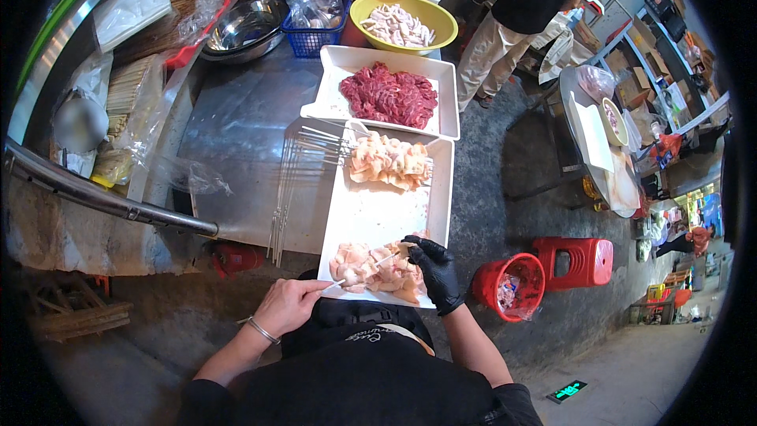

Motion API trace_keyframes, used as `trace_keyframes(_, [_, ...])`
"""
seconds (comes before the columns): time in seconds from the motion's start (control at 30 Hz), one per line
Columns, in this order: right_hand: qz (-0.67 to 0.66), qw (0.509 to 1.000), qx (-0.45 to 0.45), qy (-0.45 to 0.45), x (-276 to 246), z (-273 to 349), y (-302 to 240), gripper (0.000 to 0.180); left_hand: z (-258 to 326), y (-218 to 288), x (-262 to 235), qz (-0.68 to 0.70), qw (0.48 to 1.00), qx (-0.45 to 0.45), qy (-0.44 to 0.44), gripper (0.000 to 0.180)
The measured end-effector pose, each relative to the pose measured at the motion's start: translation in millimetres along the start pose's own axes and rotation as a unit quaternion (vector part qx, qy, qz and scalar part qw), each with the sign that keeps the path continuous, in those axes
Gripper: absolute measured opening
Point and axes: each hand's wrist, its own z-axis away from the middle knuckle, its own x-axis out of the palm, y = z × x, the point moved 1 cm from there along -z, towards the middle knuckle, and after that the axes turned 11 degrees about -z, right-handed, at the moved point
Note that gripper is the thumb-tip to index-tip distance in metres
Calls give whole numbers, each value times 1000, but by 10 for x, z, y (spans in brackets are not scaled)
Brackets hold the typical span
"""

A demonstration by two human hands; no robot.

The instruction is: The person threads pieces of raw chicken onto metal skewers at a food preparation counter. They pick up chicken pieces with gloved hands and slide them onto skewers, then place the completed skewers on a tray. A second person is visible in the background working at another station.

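My bare left hand point(284, 305), with a bracelet at the wrist, grips the end of a thin skewer point(336, 285) that points right over a white tray point(378, 221). Raw pale meat pieces point(374, 270) are heaped at the tray's near end. My right hand point(438, 274) wears a black glove, and its fingers pinch together at the heap's right side, close to the skewer's tip. They seem to hold a piece of pale meat, mostly hidden by the glove. Loaded skewers of pale meat point(390, 160) lie across the far end of this tray, handles sticking out left.
Bare metal skewers point(281, 205) lie left of the tray on the steel table point(236, 126). Beyond is a tray of red meat point(388, 95), then a yellow bowl point(404, 22) and blue basket point(315, 28). At right are a red bucket point(509, 287), a red stool point(573, 262) and another person point(520, 8).
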Motion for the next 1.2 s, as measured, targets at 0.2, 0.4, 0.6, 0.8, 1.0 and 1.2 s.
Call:
trace_keyframes(0.2, [-21, 999, 9, 22, -12, -18, -20, 23, 40, -13, -22, 26, 1000, -8, 8, 23])
trace_keyframes(0.4, [102, 993, -53, -22, 86, 37, -83, 21, 2, 3, 54, 21, 1000, -18, -5, 24])
trace_keyframes(0.6, [264, 952, -122, -92, 207, 138, -111, 25, -18, 19, 151, 0, 1000, 9, 28, 24])
trace_keyframes(0.8, [-69, 990, 122, 10, -34, 2, -121, 21, -71, -197, 213, 79, 997, 28, 0, 24])
trace_keyframes(1.0, [-164, 978, 118, -60, -367, -65, 221, 15, -140, -293, 128, 108, 991, 48, -57, 28])
trace_keyframes(1.2, [-248, 943, 216, -49, -314, -37, 12, 20, -201, -557, 240, 170, 979, 45, -101, 29])
